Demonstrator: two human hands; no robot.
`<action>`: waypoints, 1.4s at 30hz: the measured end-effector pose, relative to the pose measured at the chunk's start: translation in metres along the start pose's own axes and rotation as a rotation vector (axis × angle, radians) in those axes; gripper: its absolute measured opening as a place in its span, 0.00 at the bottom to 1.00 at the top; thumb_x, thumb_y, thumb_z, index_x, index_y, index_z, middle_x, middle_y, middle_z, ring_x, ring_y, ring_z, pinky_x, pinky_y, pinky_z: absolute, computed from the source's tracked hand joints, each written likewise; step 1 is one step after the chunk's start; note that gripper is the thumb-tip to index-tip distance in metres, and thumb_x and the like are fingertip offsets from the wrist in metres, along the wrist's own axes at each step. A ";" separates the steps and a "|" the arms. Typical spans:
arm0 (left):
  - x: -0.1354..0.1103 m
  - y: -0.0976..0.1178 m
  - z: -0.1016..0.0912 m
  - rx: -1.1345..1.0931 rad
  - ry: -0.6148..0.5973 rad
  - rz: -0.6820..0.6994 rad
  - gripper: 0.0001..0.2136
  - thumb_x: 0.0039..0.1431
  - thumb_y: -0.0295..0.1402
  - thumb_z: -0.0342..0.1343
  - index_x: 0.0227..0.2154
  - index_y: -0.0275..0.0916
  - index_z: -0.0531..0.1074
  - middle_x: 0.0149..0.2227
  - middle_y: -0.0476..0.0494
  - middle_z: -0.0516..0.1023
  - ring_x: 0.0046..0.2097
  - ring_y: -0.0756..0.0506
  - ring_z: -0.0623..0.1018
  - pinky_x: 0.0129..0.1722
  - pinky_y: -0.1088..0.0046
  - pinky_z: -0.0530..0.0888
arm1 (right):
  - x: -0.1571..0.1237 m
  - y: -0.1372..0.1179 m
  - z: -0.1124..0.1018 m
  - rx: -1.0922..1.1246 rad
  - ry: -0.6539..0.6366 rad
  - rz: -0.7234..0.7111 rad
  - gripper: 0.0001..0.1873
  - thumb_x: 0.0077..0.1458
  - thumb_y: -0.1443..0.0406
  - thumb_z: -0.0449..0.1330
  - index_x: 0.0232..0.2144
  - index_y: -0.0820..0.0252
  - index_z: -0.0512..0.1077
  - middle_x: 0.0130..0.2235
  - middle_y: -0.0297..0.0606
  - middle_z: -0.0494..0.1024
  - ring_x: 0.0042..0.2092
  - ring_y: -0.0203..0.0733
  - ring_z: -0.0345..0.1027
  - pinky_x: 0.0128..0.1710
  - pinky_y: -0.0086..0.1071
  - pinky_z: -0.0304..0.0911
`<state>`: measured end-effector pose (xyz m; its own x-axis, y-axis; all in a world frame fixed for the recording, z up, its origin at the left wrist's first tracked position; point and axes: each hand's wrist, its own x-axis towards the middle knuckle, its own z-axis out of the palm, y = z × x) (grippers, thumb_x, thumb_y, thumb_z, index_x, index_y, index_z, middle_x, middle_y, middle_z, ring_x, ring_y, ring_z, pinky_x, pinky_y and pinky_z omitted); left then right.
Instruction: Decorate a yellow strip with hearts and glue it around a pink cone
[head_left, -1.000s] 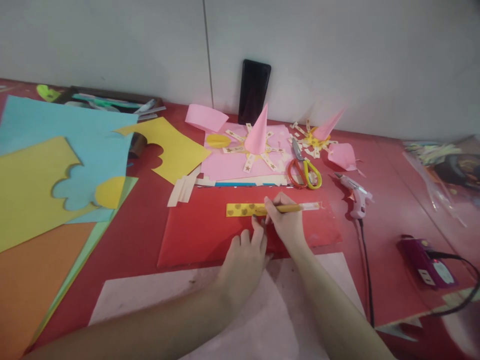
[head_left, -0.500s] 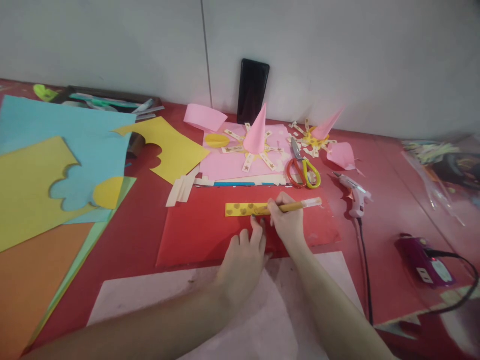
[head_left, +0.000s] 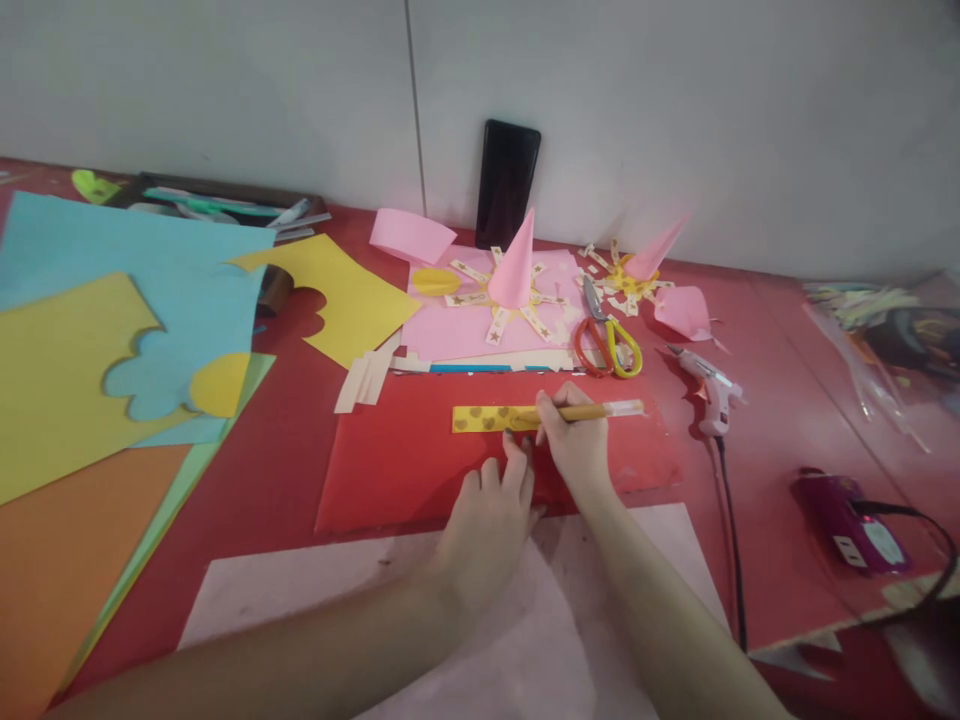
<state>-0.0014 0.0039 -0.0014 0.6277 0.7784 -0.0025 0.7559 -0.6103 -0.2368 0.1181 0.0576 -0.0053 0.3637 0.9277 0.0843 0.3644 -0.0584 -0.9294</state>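
Note:
A narrow yellow paper strip (head_left: 480,418) marked with small brown hearts lies on a flat red board (head_left: 405,480). My right hand (head_left: 577,435) is closed around a gold-brown pen (head_left: 586,412) with a clear end, its tip down on the strip. Beside it, my left hand (head_left: 495,490) rests on the board, fingers spread, with fingertips at the strip's lower edge. Behind the board, a pink paper cone (head_left: 514,268) stands among cream strips bearing brown stars. Scissors (head_left: 609,340) with red and yellow handles lie right of it.
A glue gun (head_left: 709,385) and a purple power socket box (head_left: 851,525) sit at the right, with cables. Coloured paper sheets (head_left: 67,380) cover the left side. A black phone (head_left: 508,185) leans on the wall. A second pink cone (head_left: 656,250) stands at the back.
The pen tip has shifted very slightly over the strip while my right hand keeps its hold. My left hand stays in place; the whole view has moved a little.

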 end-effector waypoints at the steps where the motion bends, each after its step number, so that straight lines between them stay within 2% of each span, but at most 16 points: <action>1: 0.000 0.000 0.000 0.002 0.001 -0.002 0.21 0.59 0.35 0.40 0.53 0.30 0.60 0.53 0.30 0.63 0.34 0.45 0.68 0.30 0.68 0.67 | 0.000 0.000 0.000 -0.003 0.006 0.000 0.16 0.51 0.63 0.54 0.16 0.57 0.55 0.10 0.22 0.59 0.15 0.29 0.56 0.21 0.24 0.55; 17: 0.001 0.000 0.000 0.016 0.001 0.008 0.21 0.59 0.35 0.40 0.52 0.29 0.61 0.53 0.29 0.63 0.33 0.45 0.68 0.28 0.67 0.67 | 0.001 0.002 0.001 -0.016 0.037 0.024 0.17 0.48 0.66 0.54 0.14 0.57 0.51 0.11 0.21 0.53 0.14 0.28 0.49 0.16 0.23 0.50; 23: 0.001 0.000 -0.001 -0.009 0.000 0.008 0.21 0.59 0.35 0.40 0.52 0.29 0.61 0.53 0.29 0.63 0.33 0.45 0.69 0.28 0.68 0.67 | 0.000 0.001 0.001 0.014 -0.017 0.040 0.17 0.49 0.64 0.55 0.14 0.57 0.53 0.09 0.21 0.56 0.13 0.28 0.52 0.17 0.23 0.52; 30: 0.002 0.000 -0.001 -0.014 -0.007 0.005 0.21 0.59 0.35 0.40 0.52 0.29 0.62 0.53 0.29 0.64 0.34 0.45 0.69 0.28 0.68 0.67 | 0.001 -0.001 -0.001 0.086 -0.056 0.057 0.15 0.50 0.61 0.55 0.16 0.57 0.57 0.11 0.24 0.64 0.15 0.30 0.58 0.20 0.24 0.57; 37: 0.001 0.000 -0.001 -0.003 -0.017 0.013 0.21 0.59 0.35 0.40 0.52 0.29 0.61 0.53 0.29 0.63 0.34 0.45 0.69 0.29 0.67 0.67 | 0.000 -0.002 -0.001 0.067 -0.071 0.054 0.16 0.50 0.60 0.55 0.16 0.57 0.57 0.12 0.25 0.64 0.16 0.31 0.60 0.21 0.25 0.57; 42: 0.002 0.000 -0.001 0.013 -0.017 0.010 0.21 0.60 0.35 0.39 0.52 0.29 0.61 0.53 0.29 0.63 0.34 0.45 0.69 0.29 0.68 0.68 | 0.001 -0.001 0.000 0.045 -0.082 0.053 0.15 0.50 0.62 0.55 0.16 0.57 0.56 0.10 0.23 0.62 0.15 0.30 0.58 0.20 0.24 0.56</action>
<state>-0.0003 0.0052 -0.0004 0.6317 0.7749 -0.0215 0.7473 -0.6160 -0.2491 0.1182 0.0581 -0.0040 0.3096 0.9509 0.0070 0.3069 -0.0930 -0.9472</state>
